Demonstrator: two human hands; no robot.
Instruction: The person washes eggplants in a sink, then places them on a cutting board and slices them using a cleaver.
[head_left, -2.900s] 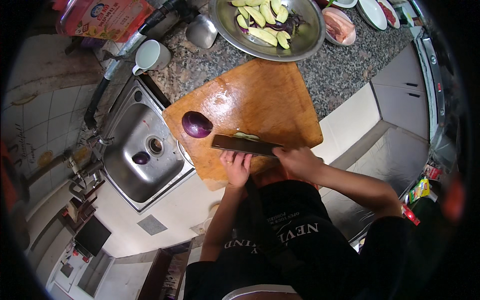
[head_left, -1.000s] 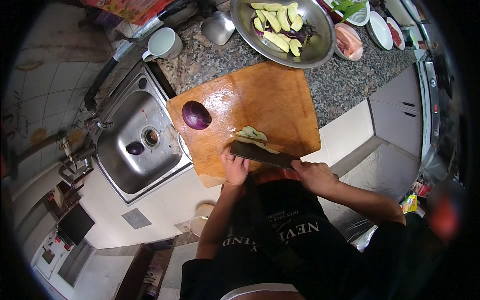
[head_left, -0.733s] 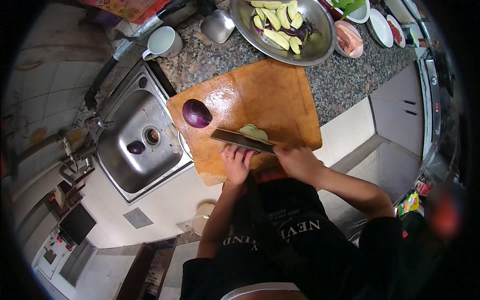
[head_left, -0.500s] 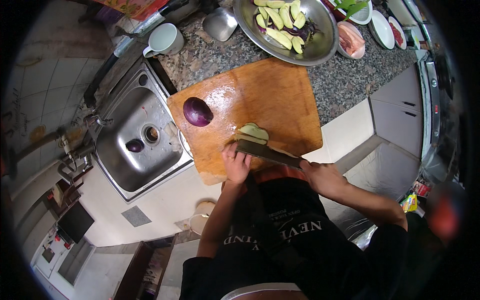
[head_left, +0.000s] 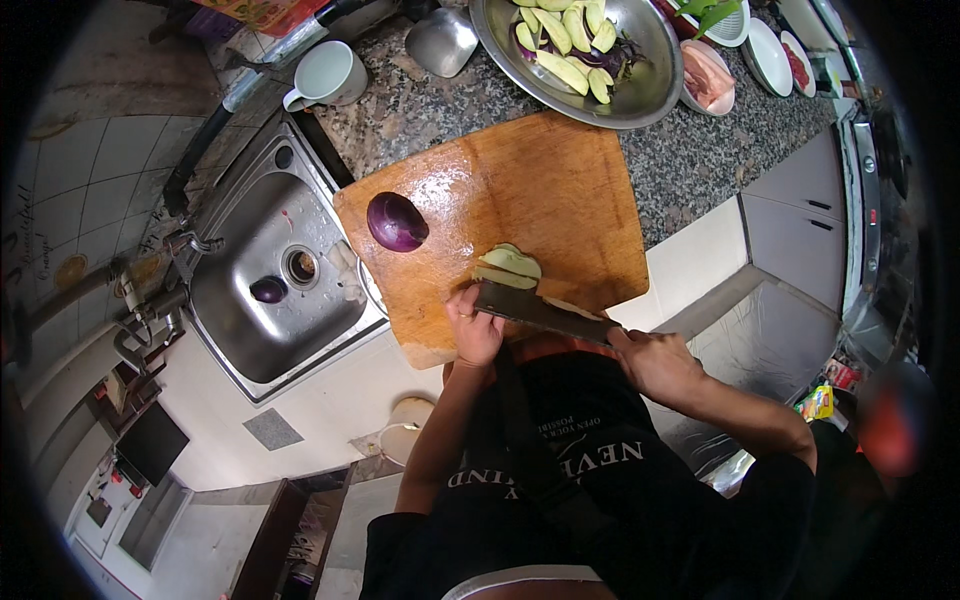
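My right hand (head_left: 658, 366) is wrapped round the handle of a kitchen knife (head_left: 548, 315), whose broad dark blade slants across the near part of the wooden cutting board (head_left: 570, 180). Just beyond the blade lie pale, purple-edged eggplant slices (head_left: 511, 261). My left hand (head_left: 474, 328) is at the blade's far end, fingers bent and closed on the eggplant; the blade hides most of that piece. A glossy purple eggplant piece (head_left: 397, 222) rests skin up on the board's left side, apart from both hands.
Left of the board is a steel sink (head_left: 240, 345) with a small eggplant piece (head_left: 268, 289) in it. Beyond the board stand a white mug (head_left: 330, 75), a metal scoop (head_left: 441, 42) and a steel bowl (head_left: 650, 98) of eggplant wedges. A bowl of meat (head_left: 706, 80) sits farther right.
My right hand and the knife have shifted slightly right and nearer me. The left hand stays almost in place, and the slices look much the same.
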